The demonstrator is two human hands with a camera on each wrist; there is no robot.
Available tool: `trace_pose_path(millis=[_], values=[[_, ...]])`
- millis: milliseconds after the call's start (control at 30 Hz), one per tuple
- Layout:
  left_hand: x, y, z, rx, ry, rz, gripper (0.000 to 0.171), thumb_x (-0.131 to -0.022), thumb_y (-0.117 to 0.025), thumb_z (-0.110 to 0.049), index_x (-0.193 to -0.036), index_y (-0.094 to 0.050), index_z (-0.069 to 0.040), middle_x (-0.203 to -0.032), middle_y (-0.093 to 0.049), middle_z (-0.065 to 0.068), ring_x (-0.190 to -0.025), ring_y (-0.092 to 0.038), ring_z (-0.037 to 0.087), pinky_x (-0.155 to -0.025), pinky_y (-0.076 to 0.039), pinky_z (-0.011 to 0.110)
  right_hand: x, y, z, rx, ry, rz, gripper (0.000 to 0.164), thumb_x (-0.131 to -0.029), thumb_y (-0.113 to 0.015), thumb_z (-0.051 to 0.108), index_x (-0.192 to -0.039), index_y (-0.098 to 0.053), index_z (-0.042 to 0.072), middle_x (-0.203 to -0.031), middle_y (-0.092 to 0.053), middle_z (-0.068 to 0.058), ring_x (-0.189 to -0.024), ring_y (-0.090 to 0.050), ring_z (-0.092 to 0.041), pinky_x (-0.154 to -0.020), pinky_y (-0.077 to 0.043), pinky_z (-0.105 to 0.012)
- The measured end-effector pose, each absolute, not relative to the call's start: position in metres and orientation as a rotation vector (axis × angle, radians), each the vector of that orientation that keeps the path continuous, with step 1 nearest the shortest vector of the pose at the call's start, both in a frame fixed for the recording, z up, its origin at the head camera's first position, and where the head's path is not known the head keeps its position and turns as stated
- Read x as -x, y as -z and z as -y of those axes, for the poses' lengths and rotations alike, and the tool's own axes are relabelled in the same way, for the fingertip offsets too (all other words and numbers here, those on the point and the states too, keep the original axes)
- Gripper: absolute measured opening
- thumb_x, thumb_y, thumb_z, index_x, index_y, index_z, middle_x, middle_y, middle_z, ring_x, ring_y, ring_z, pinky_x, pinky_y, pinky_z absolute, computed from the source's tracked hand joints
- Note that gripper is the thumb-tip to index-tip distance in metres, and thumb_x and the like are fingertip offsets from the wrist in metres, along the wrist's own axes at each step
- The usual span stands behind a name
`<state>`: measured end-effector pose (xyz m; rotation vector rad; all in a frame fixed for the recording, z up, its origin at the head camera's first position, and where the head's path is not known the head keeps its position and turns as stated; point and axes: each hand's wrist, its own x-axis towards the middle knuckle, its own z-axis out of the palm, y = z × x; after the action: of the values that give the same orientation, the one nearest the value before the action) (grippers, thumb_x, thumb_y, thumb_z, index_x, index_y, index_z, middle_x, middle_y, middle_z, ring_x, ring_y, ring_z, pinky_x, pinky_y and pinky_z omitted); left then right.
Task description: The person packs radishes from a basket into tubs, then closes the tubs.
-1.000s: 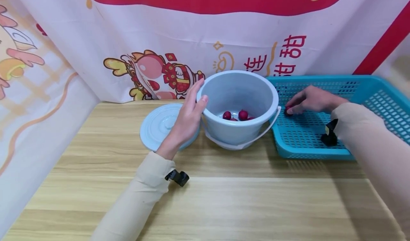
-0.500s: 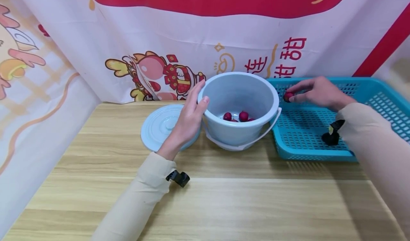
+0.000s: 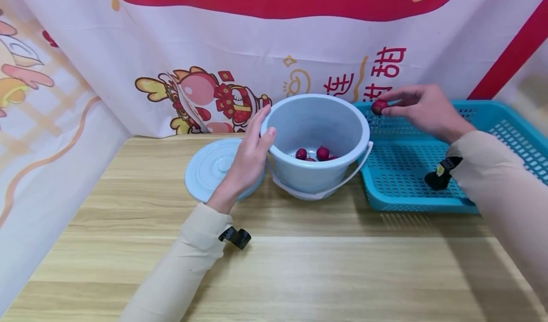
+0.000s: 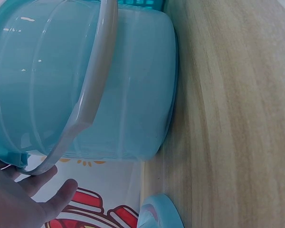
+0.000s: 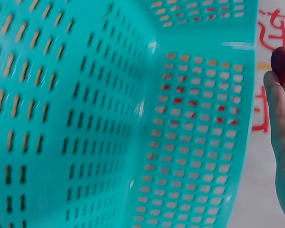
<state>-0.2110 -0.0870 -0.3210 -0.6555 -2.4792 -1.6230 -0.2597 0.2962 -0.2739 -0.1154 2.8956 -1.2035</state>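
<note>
My right hand [image 3: 432, 110] pinches a small dark red round fruit [image 3: 379, 106] between thumb and fingertips, above the back left rim of the turquoise basket [image 3: 402, 200]. In the right wrist view the fruit [image 5: 282, 65] is partly cut off at the right edge. My left hand [image 3: 250, 158] rests against the left rim of a light blue bucket [image 3: 317, 174], its fingers fairly straight along the outside. In the left wrist view those fingers [image 4: 40, 183] lie near the end of the bucket's handle [image 4: 92, 80]. Several similar fruits [image 3: 323, 153] lie on the bucket's bottom.
A round light blue lid [image 3: 210, 167] lies on the wooden table [image 3: 299, 269] left of the bucket, partly behind my left forearm. The basket stands close to the bucket's right side. A printed white and red cloth [image 3: 239, 36] hangs behind everything.
My right hand has lifted the fruit from the basket's bottom, up and slightly left to rim height. The left hand stays at the bucket's rim.
</note>
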Motion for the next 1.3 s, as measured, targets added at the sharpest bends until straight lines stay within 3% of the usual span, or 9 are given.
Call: trace_pose_path(millis=[233, 500, 633, 900, 1100, 1300], values=[[0.212, 0.319, 0.087, 0.678, 1.623, 2.462, 0.060, -0.103, -0.035, -0.047, -0.158, -0.017, -0.029, -0.163, -0.011, -0.017, -0.151, -0.017, 0.011, -0.118, -0.030, 0.050, 0.252, 0.261, -0.271, 0.228, 1.379, -2.940, 0.059, -0.081, -0.075, 0.048, -0.135, -0.061, 0.030, -0.135, -0.063, -0.001, -0.113, -0.058, -0.016, -0.073, -0.056, -0.017], [0.213, 0.321, 0.086, 0.666, 1.630, 2.466, 0.063, -0.102, -0.035, -0.052, -0.158, -0.017, -0.029, -0.163, -0.011, -0.019, -0.151, -0.015, 0.008, -0.119, -0.027, 0.048, 0.247, 0.254, -0.241, 0.321, 1.502, -2.924, 0.053, -0.082, -0.076, 0.046, -0.131, -0.065, 0.029, -0.131, -0.066, 0.001, -0.110, -0.064, -0.013, -0.079, -0.054, -0.014], [0.213, 0.321, 0.087, 0.664, 1.622, 2.465, 0.060, -0.103, -0.035, -0.051, -0.158, -0.018, -0.033, -0.162, -0.011, -0.021, -0.150, -0.015, 0.006, -0.120, -0.027, 0.047, 0.246, 0.249, -0.227, 0.389, 1.515, -2.920, 0.049, -0.083, -0.076, 0.043, -0.128, -0.067, 0.028, -0.126, -0.068, -0.001, -0.106, -0.066, -0.011, -0.079, -0.055, -0.014], [0.212, 0.321, 0.088, 0.658, 1.619, 2.469, 0.056, -0.103, -0.035, -0.051, -0.155, -0.018, -0.040, -0.161, -0.012, -0.022, -0.150, -0.016, 0.005, -0.120, -0.027, 0.046, 0.247, 0.247, -0.205, 0.536, 1.427, -2.934, 0.045, -0.084, -0.077, 0.038, -0.127, -0.068, 0.026, -0.122, -0.070, -0.003, -0.102, -0.068, -0.013, -0.083, -0.057, -0.022], [0.211, 0.321, 0.087, 0.661, 1.627, 2.467, 0.058, -0.103, -0.035, -0.049, -0.157, -0.018, -0.035, -0.162, -0.012, -0.021, -0.150, -0.018, 0.007, -0.119, -0.029, 0.046, 0.245, 0.249, -0.189, 0.609, 1.278, -2.976, 0.043, -0.083, -0.078, 0.037, -0.124, -0.069, 0.028, -0.116, -0.071, 0.002, -0.097, -0.068, -0.015, -0.086, -0.058, -0.033], [0.211, 0.322, 0.087, 0.669, 1.626, 2.463, 0.060, -0.103, -0.035, -0.049, -0.158, -0.018, -0.030, -0.163, -0.013, -0.019, -0.149, -0.020, 0.008, -0.119, -0.030, 0.047, 0.246, 0.253, -0.180, 0.681, 1.240, -2.953, 0.041, -0.081, -0.080, 0.035, -0.121, -0.071, 0.028, -0.112, -0.072, 0.004, -0.096, -0.065, -0.013, -0.082, -0.056, -0.033]])
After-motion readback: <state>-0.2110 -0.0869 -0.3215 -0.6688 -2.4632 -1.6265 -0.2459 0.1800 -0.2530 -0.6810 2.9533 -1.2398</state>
